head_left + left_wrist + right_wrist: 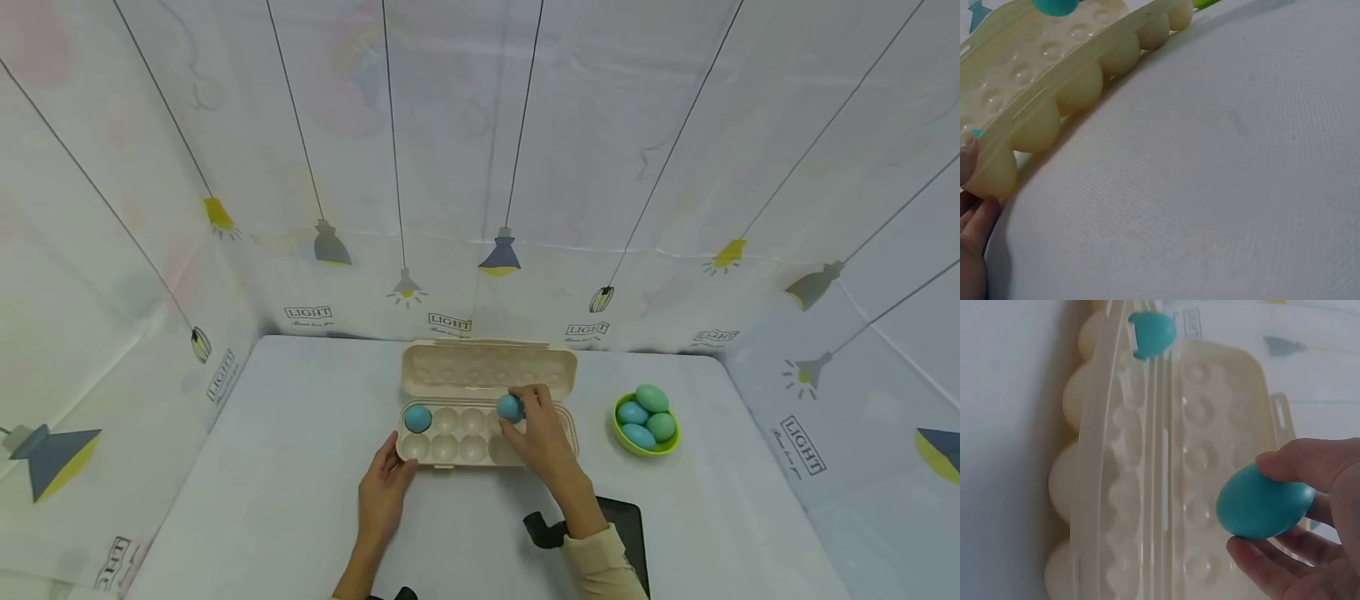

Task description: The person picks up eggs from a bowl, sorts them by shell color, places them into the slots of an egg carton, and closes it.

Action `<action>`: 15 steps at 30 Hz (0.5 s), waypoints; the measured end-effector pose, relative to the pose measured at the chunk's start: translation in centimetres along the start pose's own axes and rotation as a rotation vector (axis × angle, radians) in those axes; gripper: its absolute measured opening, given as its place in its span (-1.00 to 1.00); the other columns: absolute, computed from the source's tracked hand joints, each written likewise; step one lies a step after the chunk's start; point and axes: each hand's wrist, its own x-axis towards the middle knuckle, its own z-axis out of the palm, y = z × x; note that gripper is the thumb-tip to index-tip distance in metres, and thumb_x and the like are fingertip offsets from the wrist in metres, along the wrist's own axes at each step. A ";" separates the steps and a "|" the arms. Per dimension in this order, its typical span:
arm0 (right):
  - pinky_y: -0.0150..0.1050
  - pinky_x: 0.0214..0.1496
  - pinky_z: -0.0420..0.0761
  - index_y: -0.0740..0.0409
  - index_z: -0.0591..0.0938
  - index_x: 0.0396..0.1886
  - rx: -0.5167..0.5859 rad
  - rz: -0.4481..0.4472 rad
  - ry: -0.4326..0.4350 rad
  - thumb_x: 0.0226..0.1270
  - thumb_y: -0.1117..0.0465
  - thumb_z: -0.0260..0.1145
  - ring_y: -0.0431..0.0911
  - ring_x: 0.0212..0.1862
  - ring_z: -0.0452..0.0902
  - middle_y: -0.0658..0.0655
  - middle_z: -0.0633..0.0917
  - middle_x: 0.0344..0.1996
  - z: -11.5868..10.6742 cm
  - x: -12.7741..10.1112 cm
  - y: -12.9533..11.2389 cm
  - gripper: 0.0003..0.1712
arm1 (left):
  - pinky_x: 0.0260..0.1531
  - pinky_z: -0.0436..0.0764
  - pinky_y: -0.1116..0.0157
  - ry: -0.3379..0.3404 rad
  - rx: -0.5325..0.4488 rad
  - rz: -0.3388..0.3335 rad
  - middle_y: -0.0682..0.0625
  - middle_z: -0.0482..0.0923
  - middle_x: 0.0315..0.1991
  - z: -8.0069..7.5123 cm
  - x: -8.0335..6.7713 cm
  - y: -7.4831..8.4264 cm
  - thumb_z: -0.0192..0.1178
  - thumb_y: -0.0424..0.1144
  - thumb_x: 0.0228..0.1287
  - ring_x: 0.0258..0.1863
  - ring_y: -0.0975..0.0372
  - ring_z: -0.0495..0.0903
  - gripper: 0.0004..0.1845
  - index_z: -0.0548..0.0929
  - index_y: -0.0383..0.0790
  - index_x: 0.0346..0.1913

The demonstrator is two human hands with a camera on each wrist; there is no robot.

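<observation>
Two blue eggs show at the open cream egg carton [457, 450] on the white desk [262, 467]: one egg [417, 418] sits in the far-left cup of the back row, the other, a blue egg [510, 407], is pinched in the fingers [1297, 464] of the right hand [542, 437] above the back row, right of the middle. In the right wrist view that held egg hangs clear of the cups, thumb above and fingers curled beneath it. The left hand [384, 492] rests with relaxed, nearly straight fingers against the carton's near-left corner, touching it without gripping. The lid [489, 369] stands tilted back. Well to the right, a green bowl [627, 439] holds four more blue and green eggs [651, 398].
</observation>
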 end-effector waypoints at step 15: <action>0.02 0.22 0.64 0.25 0.51 0.19 0.027 -0.012 -0.170 0.28 0.22 0.45 0.12 0.16 0.58 0.23 0.55 0.10 7.4 2.0 -1.7 -0.48 | 0.08 0.61 0.54 0.004 0.005 -0.014 -0.22 0.49 0.35 0.0 0.0 -0.2 0.36 -0.27 0.30 0.29 0.01 0.56 -0.31 0.38 -0.13 0.46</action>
